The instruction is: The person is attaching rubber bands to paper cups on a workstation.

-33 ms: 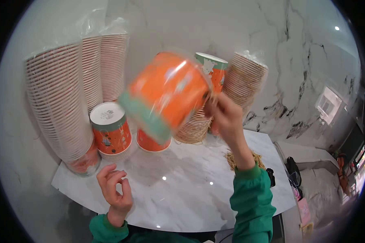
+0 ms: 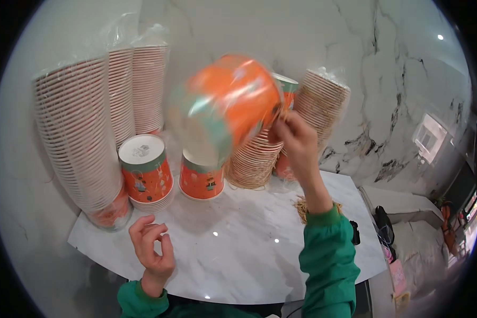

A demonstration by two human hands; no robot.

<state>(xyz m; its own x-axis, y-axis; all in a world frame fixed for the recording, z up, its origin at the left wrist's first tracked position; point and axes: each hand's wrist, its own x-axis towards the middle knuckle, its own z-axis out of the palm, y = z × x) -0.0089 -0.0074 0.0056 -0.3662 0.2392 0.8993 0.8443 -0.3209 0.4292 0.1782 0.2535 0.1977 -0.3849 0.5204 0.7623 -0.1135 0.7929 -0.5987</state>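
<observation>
My right hand (image 2: pixel 297 146) is raised over the table and grips a large orange paper cup (image 2: pixel 230 106) with a teal band; the cup is tilted and blurred. My left hand (image 2: pixel 153 249) hovers low above the white marble table (image 2: pixel 238 254), fingers loosely curled and apart, holding nothing. Behind it, a short stack of upside-down orange cups (image 2: pixel 146 172) shows a white base on top. A second upside-down orange cup (image 2: pixel 200 179) stands beside it, under the held cup.
Tall plastic-wrapped cup stacks stand at the left (image 2: pixel 77 138) and back left (image 2: pixel 146 87). Another wrapped stack (image 2: pixel 312 111) leans behind my right hand. A straw-like tuft (image 2: pixel 302 205) lies by the table's right edge. A marble wall rises behind.
</observation>
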